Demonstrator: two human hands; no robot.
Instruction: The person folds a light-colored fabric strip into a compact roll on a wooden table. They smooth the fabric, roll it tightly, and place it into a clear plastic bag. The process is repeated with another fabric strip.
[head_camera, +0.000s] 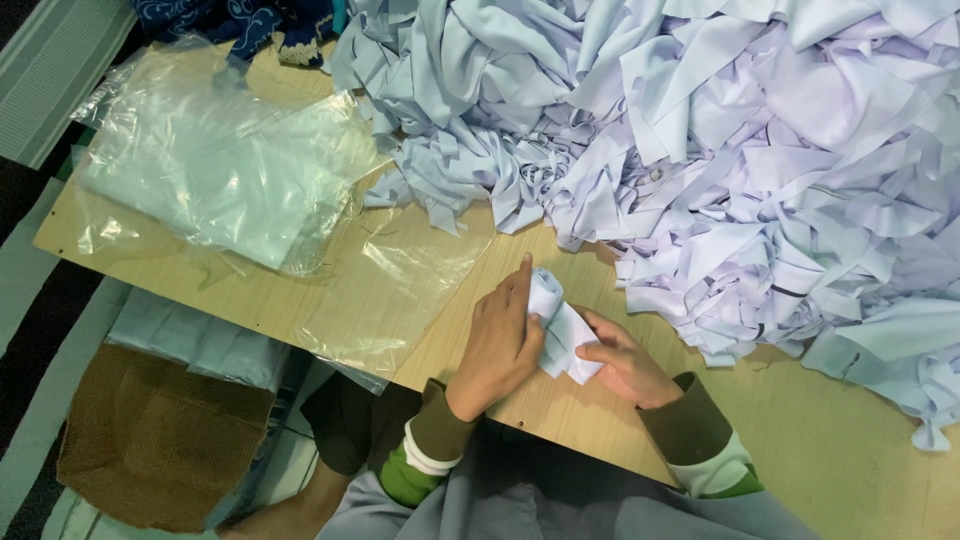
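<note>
— What do the two hands hold?

— Both hold one small rolled piece of pale cloth (556, 325). The left hand (500, 345) is closed around the upper part of the roll, with one finger stretched along it. The right hand (622, 362) pinches the lower end; its grip is closed on the fabric too.

— Where is this roll?

— Just above the wooden desk (800, 440), near its front edge, close to the person's body. I cannot tell if it touches the desk or is lifted a little.

— And around it?

— Behind the hands lies a big heap of the same pale cloth strips (720, 150), covering most of the right side of the desk. On the left lies a clear plastic bag (220, 170) with folded pale fabric inside, and one flat empty plastic sleeve (400, 290) lies between it and the hands. Below the desk edge, on the left, stands a brown cardboard box (150, 440).
</note>
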